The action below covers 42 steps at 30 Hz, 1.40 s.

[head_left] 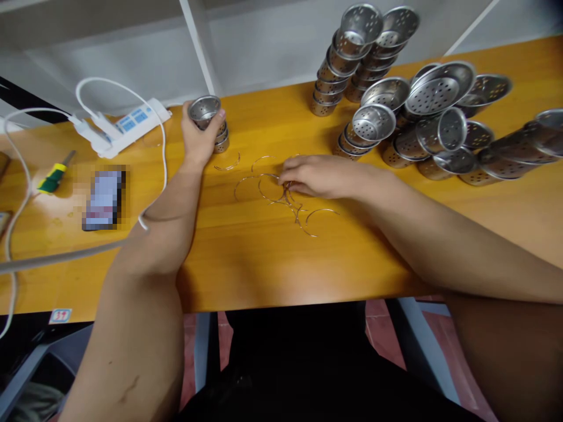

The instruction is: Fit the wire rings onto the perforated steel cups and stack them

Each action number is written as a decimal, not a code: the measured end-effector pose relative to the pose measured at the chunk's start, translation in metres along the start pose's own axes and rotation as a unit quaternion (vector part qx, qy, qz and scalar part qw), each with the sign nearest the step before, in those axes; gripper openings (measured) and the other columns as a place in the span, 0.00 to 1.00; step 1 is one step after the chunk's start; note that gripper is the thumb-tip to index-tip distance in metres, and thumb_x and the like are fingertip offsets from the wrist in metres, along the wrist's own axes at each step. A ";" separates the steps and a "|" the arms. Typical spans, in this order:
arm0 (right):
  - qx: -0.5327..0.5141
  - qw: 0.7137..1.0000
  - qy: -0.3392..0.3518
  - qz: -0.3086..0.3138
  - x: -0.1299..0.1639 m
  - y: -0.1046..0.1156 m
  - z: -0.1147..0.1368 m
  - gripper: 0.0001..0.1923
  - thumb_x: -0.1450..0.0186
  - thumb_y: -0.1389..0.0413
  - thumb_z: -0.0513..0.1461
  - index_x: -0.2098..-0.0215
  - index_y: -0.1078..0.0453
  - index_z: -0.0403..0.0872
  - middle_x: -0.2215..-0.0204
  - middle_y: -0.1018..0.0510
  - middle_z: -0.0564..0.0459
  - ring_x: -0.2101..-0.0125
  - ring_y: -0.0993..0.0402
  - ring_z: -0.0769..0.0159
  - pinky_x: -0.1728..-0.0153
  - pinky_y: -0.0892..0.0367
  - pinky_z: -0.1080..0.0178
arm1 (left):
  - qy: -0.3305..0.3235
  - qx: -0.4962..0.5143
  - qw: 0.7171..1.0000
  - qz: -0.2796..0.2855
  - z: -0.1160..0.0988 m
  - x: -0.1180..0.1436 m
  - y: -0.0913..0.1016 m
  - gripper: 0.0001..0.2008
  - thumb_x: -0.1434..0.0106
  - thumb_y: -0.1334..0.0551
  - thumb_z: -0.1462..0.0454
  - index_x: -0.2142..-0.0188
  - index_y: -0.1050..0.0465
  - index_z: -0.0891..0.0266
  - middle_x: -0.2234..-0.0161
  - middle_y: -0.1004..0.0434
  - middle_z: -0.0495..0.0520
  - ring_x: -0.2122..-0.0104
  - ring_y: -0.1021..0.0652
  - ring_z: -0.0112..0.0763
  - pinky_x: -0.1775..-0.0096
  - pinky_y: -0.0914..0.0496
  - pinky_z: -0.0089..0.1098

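Observation:
At the back left of the table, my left hand [200, 138] is wrapped round a short stack of perforated metal cups [206, 110], gripping it near the top. The stack stands upright on the wood. My right hand [310, 176] is over several thin curved wires [268, 190] lying loose on the tabletop. Its fingers point down and are pinched together at the wires. What lies between those fingertips is too small and hidden to make out.
Tall stacks of perforated metal cups [347, 53] lean at the back right, with more cups [440, 129] crowded beside them. On the left are a white power strip [132, 126] with looping cables, a screwdriver [53, 179] and a phone [104, 199]. The wooden table [264, 269] ends near my lap.

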State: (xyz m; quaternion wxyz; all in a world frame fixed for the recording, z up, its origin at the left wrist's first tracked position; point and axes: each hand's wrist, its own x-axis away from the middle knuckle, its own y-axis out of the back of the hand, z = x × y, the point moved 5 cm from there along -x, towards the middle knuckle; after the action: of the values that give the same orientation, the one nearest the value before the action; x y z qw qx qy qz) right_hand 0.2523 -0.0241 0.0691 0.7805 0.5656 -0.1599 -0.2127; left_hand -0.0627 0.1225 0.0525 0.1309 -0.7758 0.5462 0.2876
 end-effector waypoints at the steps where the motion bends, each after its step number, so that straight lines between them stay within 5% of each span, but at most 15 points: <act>1: 0.007 1.000 -0.010 0.006 0.000 0.001 0.002 0.12 0.15 0.41 0.36 0.45 0.13 0.46 0.45 0.13 0.41 0.45 0.16 0.49 0.44 0.24 0.52 | 0.005 -0.006 1.000 -0.001 0.001 -0.001 0.000 0.58 0.63 0.27 0.06 0.56 0.30 0.44 0.55 0.12 0.55 0.51 0.16 0.51 0.35 0.20 0.62; 5: 0.041 0.997 -0.049 0.036 -0.001 0.004 0.013 0.11 0.15 0.42 0.34 0.52 0.16 0.45 0.48 0.13 0.41 0.51 0.17 0.52 0.53 0.31 0.56 | 0.020 -0.025 0.999 0.004 0.003 -0.001 -0.001 0.58 0.67 0.27 0.06 0.56 0.32 0.42 0.54 0.12 0.53 0.52 0.18 0.47 0.34 0.19 0.60; 12: 0.079 0.990 -0.074 0.090 -0.008 0.001 0.033 0.08 0.20 0.39 0.31 0.50 0.17 0.46 0.47 0.12 0.41 0.53 0.15 0.53 0.59 0.37 0.56 | 0.028 -0.043 0.999 0.015 0.003 -0.001 0.000 0.59 0.69 0.29 0.05 0.56 0.33 0.40 0.53 0.13 0.51 0.49 0.18 0.48 0.31 0.22 0.61; 24: 0.090 0.986 -0.097 0.100 -0.002 0.002 0.028 0.07 0.20 0.37 0.35 0.46 0.18 0.45 0.48 0.11 0.40 0.58 0.18 0.53 0.61 0.41 0.55 | -0.018 0.005 1.000 0.013 0.003 0.001 -0.001 0.56 0.55 0.26 0.08 0.53 0.31 0.46 0.54 0.15 0.57 0.52 0.18 0.48 0.38 0.21 0.62; 31: 0.038 0.998 -0.027 0.053 0.003 0.001 0.041 0.19 0.20 0.35 0.37 0.32 0.18 0.45 0.34 0.14 0.37 0.47 0.15 0.49 0.53 0.28 0.56 | 0.013 -0.029 0.999 0.023 0.004 -0.001 -0.002 0.57 0.63 0.27 0.06 0.54 0.32 0.42 0.53 0.14 0.53 0.50 0.19 0.46 0.34 0.22 0.58; 35: 0.066 0.997 -0.026 0.044 -0.003 -0.006 0.047 0.16 0.14 0.45 0.31 0.41 0.14 0.45 0.42 0.09 0.40 0.50 0.14 0.54 0.55 0.30 0.58 | 0.005 -0.051 0.998 0.027 0.011 -0.003 -0.003 0.56 0.54 0.31 0.06 0.52 0.34 0.44 0.53 0.14 0.50 0.50 0.19 0.42 0.34 0.23 0.55; 42: 0.118 0.988 -0.078 0.064 -0.011 -0.010 0.061 0.14 0.14 0.44 0.29 0.43 0.15 0.42 0.46 0.09 0.37 0.58 0.16 0.56 0.65 0.43 0.56 | -0.065 -0.104 0.989 0.084 0.052 -0.015 0.002 0.57 0.38 0.39 0.07 0.41 0.36 0.51 0.50 0.19 0.43 0.47 0.24 0.28 0.35 0.27 0.46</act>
State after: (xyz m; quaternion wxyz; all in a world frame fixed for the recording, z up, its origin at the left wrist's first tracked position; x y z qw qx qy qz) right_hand 0.2114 -0.0707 0.0783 0.7055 0.6242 -0.2796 -0.1855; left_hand -0.0836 0.1603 0.0201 0.0599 -0.7164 0.5669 0.4022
